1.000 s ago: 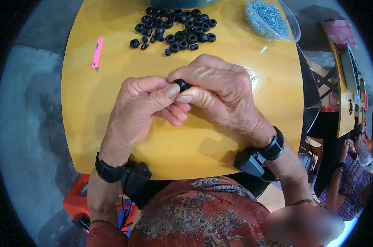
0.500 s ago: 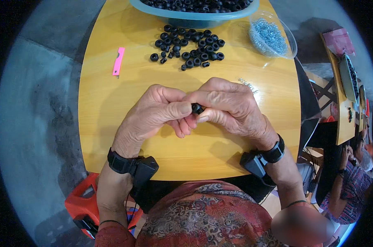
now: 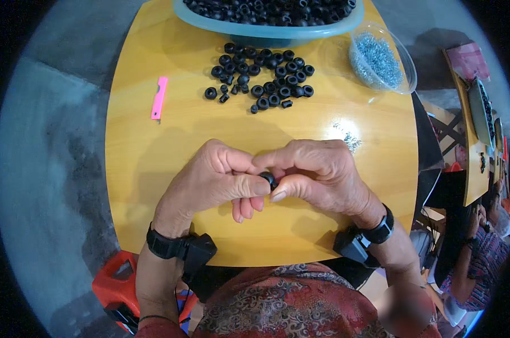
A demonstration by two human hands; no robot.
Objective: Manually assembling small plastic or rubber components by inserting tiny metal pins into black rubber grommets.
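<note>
Between my hands, over the near half of the table, is a small round black part [image 3: 268, 179], mostly covered by fingers. My left hand [image 3: 207, 183] is closed, pinching it between the thumb and the fingers behind. From the other side my right hand [image 3: 325, 174] is closed round it, thumb tip at its lower edge and index finger arched above. Beyond my hands lies a loose group of similar black hollow parts [image 3: 269, 88], with several smaller black pieces among them. A few small metal springs [image 3: 351, 141] lie beyond my right hand.
A blue basin [image 3: 255, 31] heaped with black parts stands at the far edge. Right of it, a clear plastic tub [image 3: 411, 70] holds many springs. A pink cutter [image 3: 159, 98] lies at left. Another person [image 3: 475, 259] sits at a table on the right; a red stool [image 3: 111, 287] is lower left.
The whole view has shifted, so the table and hands appear lower. My right index finger has lifted a little off the black part, and the part has turned slightly between my fingers.
</note>
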